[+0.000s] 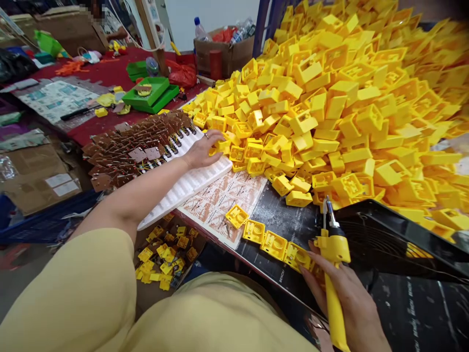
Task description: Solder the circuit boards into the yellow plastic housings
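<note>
My left hand point(205, 149) is stretched over the white foam tray point(172, 196), fingers and thumb apart, its fingertips at the near edge of a big heap of yellow plastic casings point(293, 124). My right hand point(346, 288) has a yellow electric screwdriver point(334, 288) lodged in it, bit pointing up and away. The fingertips of that same hand touch the right end of a short row of yellow casings point(274, 245), which lie with their hollow sides up along the bench edge. Part of the row's last casing is hidden by my fingers.
Brown circuit boards point(135, 146) with wires stand packed on the foam tray. Below the bench edge, a box holds more yellow casings point(166, 256). A black plastic tray point(399, 234) lies right of the screwdriver. Green trays point(150, 95) sit on the red table behind.
</note>
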Motion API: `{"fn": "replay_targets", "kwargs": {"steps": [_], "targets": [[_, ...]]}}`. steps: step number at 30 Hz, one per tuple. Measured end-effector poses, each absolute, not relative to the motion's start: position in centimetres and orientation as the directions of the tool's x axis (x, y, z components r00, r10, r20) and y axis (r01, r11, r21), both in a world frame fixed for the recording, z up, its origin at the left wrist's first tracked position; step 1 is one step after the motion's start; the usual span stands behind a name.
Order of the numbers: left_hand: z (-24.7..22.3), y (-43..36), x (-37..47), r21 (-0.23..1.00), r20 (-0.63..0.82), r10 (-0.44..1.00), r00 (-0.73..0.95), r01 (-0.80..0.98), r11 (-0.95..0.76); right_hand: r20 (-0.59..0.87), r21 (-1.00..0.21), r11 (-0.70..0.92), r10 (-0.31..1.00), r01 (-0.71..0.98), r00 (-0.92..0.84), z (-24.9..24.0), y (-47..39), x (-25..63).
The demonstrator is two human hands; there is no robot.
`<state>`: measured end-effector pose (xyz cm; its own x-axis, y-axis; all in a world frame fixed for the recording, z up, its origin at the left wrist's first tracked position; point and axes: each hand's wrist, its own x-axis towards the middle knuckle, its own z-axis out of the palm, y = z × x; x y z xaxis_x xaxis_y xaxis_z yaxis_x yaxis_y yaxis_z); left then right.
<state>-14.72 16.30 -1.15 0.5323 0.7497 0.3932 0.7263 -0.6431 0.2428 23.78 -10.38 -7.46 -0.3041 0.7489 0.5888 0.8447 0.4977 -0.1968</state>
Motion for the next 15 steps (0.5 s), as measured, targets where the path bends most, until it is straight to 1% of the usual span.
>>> {"fn": "replay_targets", "kwargs": {"steps": [3, 5, 7, 9, 11, 14, 15], "targets": [[-0.7, 15.0, -12.8, 0.237, 0.407, 0.663, 0.628, 0.628, -0.741, 0.593, -0.222, 0.513, 0.746, 0.829, -0.303, -7.1, -10.5, 23.5], [-1.1, 13.9, -11.0, 0.212, 0.351, 0.606, 0.714, 0.57, -0.794, 0.592, -0.233, 0.515, 0.748, 0.825, -0.3, -6.9, -10.7, 23.5], [-1.9, 12.5, -9.1, 0.158, 0.263, 0.565, 0.782, 0.543, -0.825, 0.597, -0.22, 0.502, 0.748, 0.836, -0.291, -6.8, -11.0, 23.6], [-2.7, 11.0, -7.4, 0.088, 0.203, 0.556, 0.806, 0.55, -0.83, 0.602, -0.204, 0.48, 0.749, 0.853, -0.277, -6.8, -11.2, 23.7], [-3.0, 9.7, -6.2, 0.04, 0.175, 0.558, 0.811, 0.56, -0.827, 0.607, -0.201, 0.465, 0.75, 0.862, -0.263, -6.7, -11.3, 23.8], [-2.5, 9.0, -5.9, 0.012, 0.166, 0.562, 0.81, 0.568, -0.823, 0.628, -0.187, 0.468, 0.733, 0.864, -0.261, -6.8, -11.4, 24.0], [-2.2, 9.1, -6.2, 0.01, 0.183, 0.586, 0.79, 0.594, -0.804, 0.635, -0.178, 0.471, 0.726, 0.864, -0.265, -6.9, -11.4, 24.1]]}}
